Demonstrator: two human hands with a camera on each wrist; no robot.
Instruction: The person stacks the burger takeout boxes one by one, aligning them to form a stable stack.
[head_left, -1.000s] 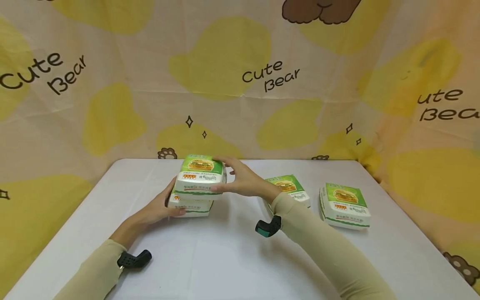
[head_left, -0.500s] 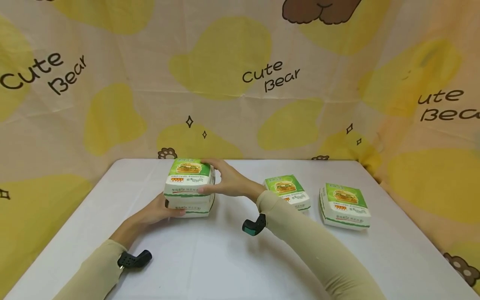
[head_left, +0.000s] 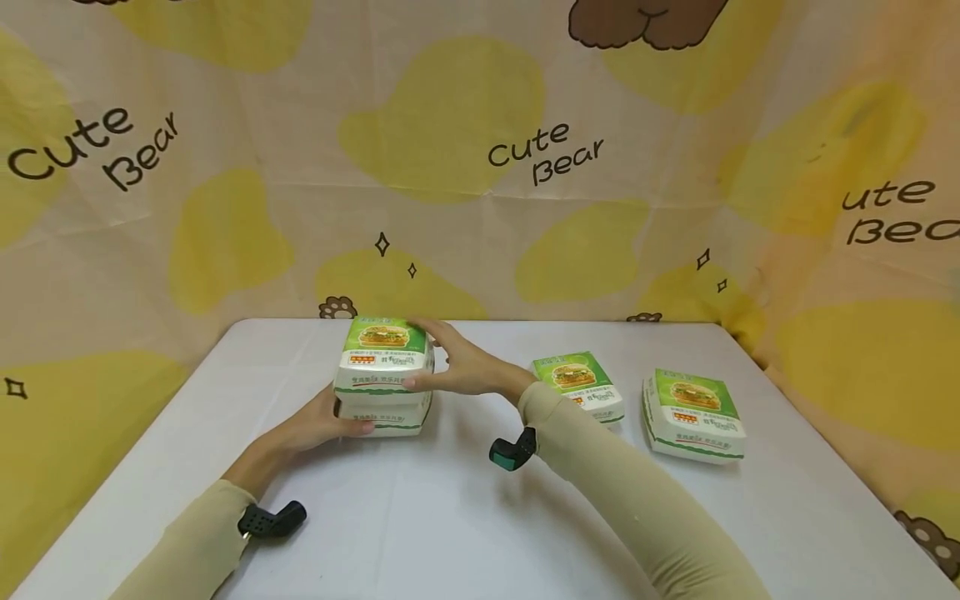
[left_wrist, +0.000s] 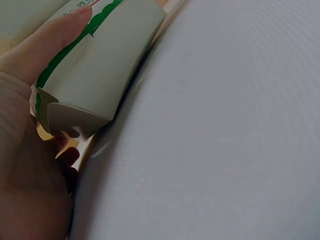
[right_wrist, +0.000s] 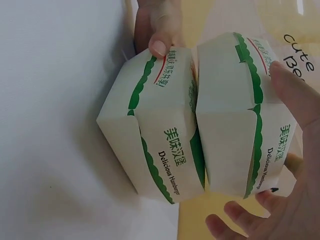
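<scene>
Left of centre in the head view, the right hand (head_left: 467, 367) grips a glossy, bevelled card upper box (head_left: 380, 360), sat on a matching lower box (head_left: 393, 418) the left hand (head_left: 318, 421) is holding. Smooth white worktop (head_left: 412, 517) underneath; lower box's top is basically hidden.

The upper box (head_left: 384, 358) has a green and white lid with a golden-brown burger picture and a red patch; the middle box (head_left: 576, 377) and right box (head_left: 693, 414) match. The lower box (right_wrist: 150, 117) is white with a scalloped green band, green and black lettering and a red line. The table (head_left: 435, 525) is white, the cloth (head_left: 637, 179) peach with yellow blotches, black lettering and brown paws. The sleeves (head_left: 633, 492) are khaki, the wrist cameras (head_left: 513, 450) black, one patched teal.
</scene>
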